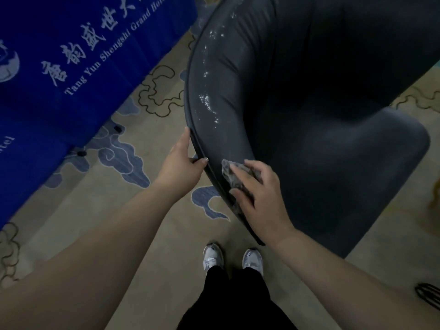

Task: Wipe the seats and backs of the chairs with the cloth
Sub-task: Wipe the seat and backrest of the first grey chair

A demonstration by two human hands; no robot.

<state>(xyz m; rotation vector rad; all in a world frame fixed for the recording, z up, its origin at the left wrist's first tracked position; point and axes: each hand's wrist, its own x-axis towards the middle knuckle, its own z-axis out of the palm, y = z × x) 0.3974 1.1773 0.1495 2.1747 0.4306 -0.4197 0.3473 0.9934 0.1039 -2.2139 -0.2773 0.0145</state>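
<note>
The small, crumpled grey cloth (234, 177) looked limp, damp and light, best pressed flat under spread fingers, and it lay on the inner face of the backrest near the rim of the dark grey, smooth-upholstered tub chair (309, 120). The right hand (257, 194) pressed it there with fingers fairly straight. The left hand (183, 163) gripped the chair's rim just beside it, and wet streaks glistened higher on the backrest, above the patterned beige carpet (142, 210).
</note>
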